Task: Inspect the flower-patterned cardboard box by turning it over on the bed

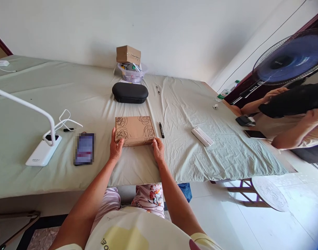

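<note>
Clasped cardboard box (135, 130) at its near corners with left grip (116, 147) and right grip (158, 148), both closed on it, flat on the worktop (200, 163), just beside a black pen (161, 130).

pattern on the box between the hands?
Plain brown cardboard box with dark scribbled swirl drawings near its corners; head view.

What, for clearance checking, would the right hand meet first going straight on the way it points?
The cardboard box: the right hand seems to touch its near right corner; the black pen lies just aside.
</note>
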A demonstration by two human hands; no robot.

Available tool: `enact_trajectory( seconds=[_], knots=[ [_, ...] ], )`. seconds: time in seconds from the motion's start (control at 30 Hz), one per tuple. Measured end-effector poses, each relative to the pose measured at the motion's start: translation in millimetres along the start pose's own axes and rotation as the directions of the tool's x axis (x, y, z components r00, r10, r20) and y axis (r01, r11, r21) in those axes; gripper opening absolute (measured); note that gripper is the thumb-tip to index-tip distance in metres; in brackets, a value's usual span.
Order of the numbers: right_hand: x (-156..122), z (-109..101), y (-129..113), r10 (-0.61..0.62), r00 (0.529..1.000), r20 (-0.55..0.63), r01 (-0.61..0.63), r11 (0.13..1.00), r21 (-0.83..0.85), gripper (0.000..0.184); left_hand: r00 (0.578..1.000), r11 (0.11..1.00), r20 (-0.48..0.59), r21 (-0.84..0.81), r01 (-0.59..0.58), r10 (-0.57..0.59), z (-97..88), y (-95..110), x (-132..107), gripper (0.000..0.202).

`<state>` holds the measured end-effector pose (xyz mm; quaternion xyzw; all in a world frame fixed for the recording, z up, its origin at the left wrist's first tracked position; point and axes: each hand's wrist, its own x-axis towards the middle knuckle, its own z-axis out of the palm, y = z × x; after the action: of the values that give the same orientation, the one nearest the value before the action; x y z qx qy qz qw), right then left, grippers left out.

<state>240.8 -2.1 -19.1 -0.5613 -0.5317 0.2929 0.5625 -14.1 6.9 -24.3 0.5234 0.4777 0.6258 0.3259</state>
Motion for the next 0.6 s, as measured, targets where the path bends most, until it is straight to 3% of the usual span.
enact_trajectory(
  seconds=[0.6],
  knots=[
    [-0.4, -2.1, 0.1, 0.01, 1.0, 0.002, -0.01, 1.0, -0.004, 0.051, 1.0, 1.0, -0.008, -0.024, -0.004, 0.004, 2.9, 0.5, -1.3, 0.093]
  ],
)
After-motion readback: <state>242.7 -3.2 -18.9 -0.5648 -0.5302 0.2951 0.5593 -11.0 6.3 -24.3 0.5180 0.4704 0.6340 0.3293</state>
